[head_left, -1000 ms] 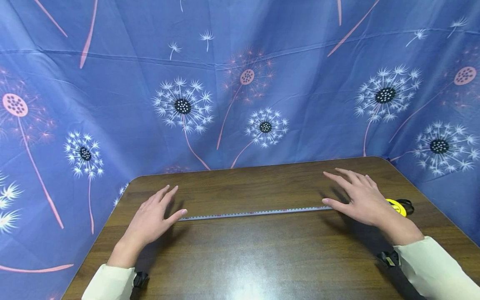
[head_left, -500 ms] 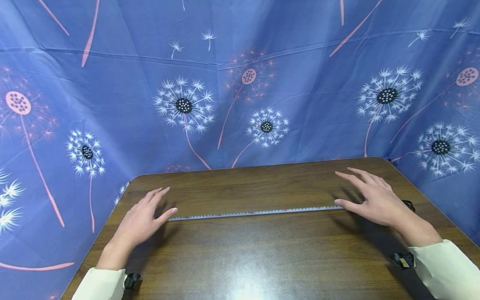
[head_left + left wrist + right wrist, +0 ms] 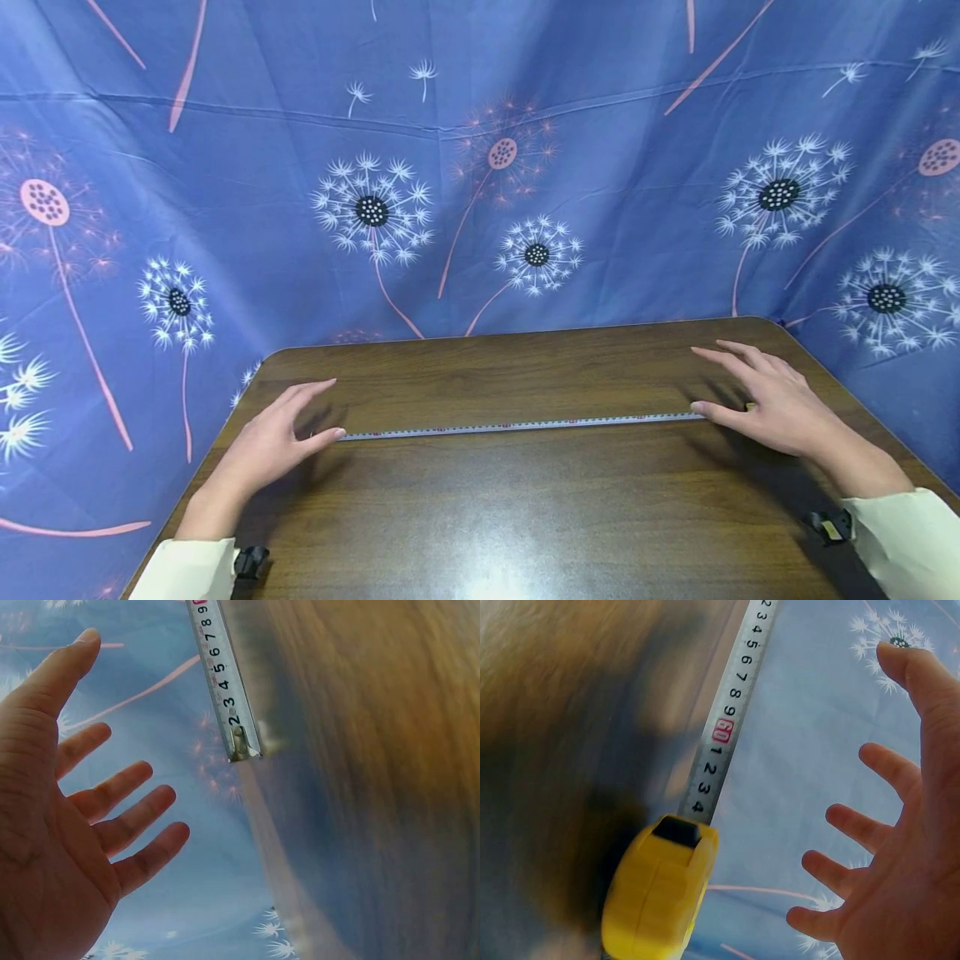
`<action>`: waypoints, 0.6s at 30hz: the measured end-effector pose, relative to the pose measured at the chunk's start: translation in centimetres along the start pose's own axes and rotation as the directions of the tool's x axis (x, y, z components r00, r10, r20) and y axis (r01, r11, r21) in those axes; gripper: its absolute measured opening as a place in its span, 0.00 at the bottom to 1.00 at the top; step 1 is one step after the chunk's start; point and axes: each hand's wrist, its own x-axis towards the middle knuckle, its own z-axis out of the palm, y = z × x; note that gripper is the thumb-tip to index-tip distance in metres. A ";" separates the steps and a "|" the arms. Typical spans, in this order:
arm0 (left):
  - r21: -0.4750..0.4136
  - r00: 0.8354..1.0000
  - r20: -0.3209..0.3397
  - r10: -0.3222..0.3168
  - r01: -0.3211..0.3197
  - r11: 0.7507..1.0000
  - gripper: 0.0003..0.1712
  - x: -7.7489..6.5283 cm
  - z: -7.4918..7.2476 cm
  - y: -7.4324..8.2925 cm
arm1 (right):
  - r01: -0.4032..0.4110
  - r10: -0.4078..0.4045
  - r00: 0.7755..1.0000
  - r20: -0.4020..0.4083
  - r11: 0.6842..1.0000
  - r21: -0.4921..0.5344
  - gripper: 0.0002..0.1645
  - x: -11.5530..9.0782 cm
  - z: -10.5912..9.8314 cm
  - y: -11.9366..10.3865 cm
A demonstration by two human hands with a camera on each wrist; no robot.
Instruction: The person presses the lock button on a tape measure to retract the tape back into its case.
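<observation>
Dandelion-print cloth (image 3: 637, 225) hung behind the table (image 3: 390, 517); left hand (image 3: 266, 442) and right hand (image 3: 783, 408), both spread wide, flanked the tape (image 3: 517, 426), the right mostly hiding its yellow case (image 3: 660, 892) from above.

Tape case (image 3: 652, 900) yellow; blade (image 3: 736, 694) silvery, black-numbered; tabletop (image 3: 465, 492) grained brown; cloth (image 3: 622, 192) blue, white, pink dandelion print.

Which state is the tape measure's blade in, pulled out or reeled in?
Pulled out: the blade runs along the table between left hand and right hand, numbers past 60 showing beside the yellow case.
</observation>
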 end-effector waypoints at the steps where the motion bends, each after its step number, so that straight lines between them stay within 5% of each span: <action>1: -0.009 1.000 0.000 -0.001 0.001 1.000 0.45 0.0 0.0 -0.2 | -0.004 0.004 1.000 0.000 1.000 0.002 0.51 -0.1 0.0 0.2; 18: -0.087 1.000 -0.003 0.031 -0.031 0.996 0.44 -0.5 0.1 -1.8 | -0.076 0.074 0.997 0.029 0.995 0.060 0.49 -1.9 -0.4 2.6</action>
